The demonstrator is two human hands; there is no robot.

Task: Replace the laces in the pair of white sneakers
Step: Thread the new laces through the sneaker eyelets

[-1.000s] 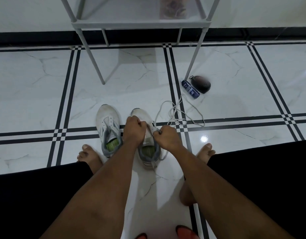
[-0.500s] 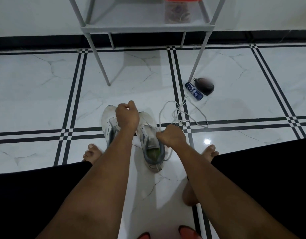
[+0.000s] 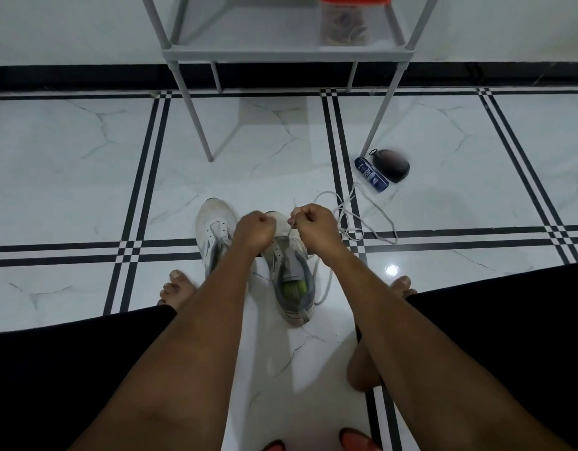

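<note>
Two white sneakers stand side by side on the tiled floor between my feet. The left sneaker (image 3: 213, 229) has bare eyelets. Over the toe half of the right sneaker (image 3: 294, 288) are both my hands. My right hand (image 3: 315, 227) pinches a white lace end (image 3: 291, 219) that runs down into the shoe's eyelets. My left hand (image 3: 253, 231) is a closed fist beside it; what it holds is hidden. A loose white lace (image 3: 356, 222) lies coiled on the floor to the right.
A grey metal shelf rack (image 3: 281, 53) stands ahead, its legs on the floor, with a clear jar (image 3: 344, 21) on it. A blue tube (image 3: 370, 174) and a dark round object (image 3: 391, 164) lie by the right leg. My bare feet flank the shoes.
Both hands have moved forward from the tongue area to the toe half of the right sneaker. My right hand has risen and pulled a lace end up out of the eyelets.
</note>
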